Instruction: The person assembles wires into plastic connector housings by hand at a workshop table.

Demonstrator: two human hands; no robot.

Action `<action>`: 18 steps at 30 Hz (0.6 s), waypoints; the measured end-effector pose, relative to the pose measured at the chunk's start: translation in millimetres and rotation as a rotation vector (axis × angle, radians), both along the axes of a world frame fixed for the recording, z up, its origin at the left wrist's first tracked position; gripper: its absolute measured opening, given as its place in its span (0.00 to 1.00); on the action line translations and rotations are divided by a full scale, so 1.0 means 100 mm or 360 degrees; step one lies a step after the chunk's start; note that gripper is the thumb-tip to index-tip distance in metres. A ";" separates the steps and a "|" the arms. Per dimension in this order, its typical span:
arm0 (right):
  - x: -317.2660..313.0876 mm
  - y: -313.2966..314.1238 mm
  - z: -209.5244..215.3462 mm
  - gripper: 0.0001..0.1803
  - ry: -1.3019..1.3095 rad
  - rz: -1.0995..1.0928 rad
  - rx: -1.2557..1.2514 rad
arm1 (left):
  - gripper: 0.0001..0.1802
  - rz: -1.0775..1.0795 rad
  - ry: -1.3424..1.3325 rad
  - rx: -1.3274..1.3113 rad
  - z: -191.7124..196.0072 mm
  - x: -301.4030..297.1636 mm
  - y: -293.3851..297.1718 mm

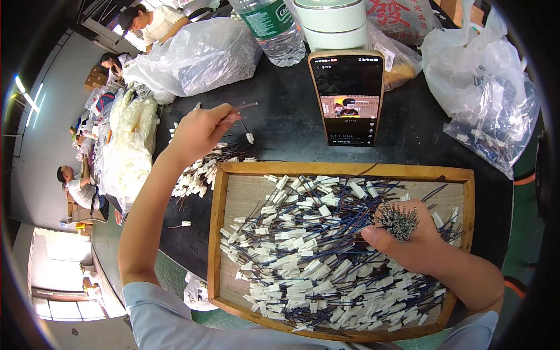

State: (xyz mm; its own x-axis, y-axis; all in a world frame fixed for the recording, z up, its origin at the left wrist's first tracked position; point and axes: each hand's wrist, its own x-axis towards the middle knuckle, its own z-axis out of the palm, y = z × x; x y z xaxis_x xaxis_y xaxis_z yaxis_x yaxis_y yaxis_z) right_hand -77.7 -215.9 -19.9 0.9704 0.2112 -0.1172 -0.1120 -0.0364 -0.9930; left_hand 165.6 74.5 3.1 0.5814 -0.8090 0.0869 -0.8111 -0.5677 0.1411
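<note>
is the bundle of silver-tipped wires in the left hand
No, the right hand holds the dense, round bundle of silver-tipped wires.

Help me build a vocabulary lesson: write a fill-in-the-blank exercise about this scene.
The wire bundle is in the ____ hand.
The connectors heaped in the tray are coloured ____.
The phone is switched ____.
The tray's frame is made of ____.

Missing words: right; white; on; wood.

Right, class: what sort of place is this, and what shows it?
Probably a small assembly workshop: a tray heaped with white connectors on wires, a wire bundle in the right hand, and other people nearby.
</note>
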 end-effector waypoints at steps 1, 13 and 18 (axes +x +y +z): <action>0.00 -0.01 0.00 0.08 -0.0001 0.0002 0.0001 | 0.08 0.0203 0.0013 0.0125 0.00 -0.01 0.00; 0.00 -0.01 0.00 0.07 0.0050 0.0032 0.0027 | 0.21 0.0536 0.0316 0.0350 -0.22 -0.08 -0.25; 0.01 -0.01 -0.02 0.07 -0.0001 0.0043 -0.0034 | 0.15 0.0480 0.0571 0.0077 -0.16 0.03 -0.02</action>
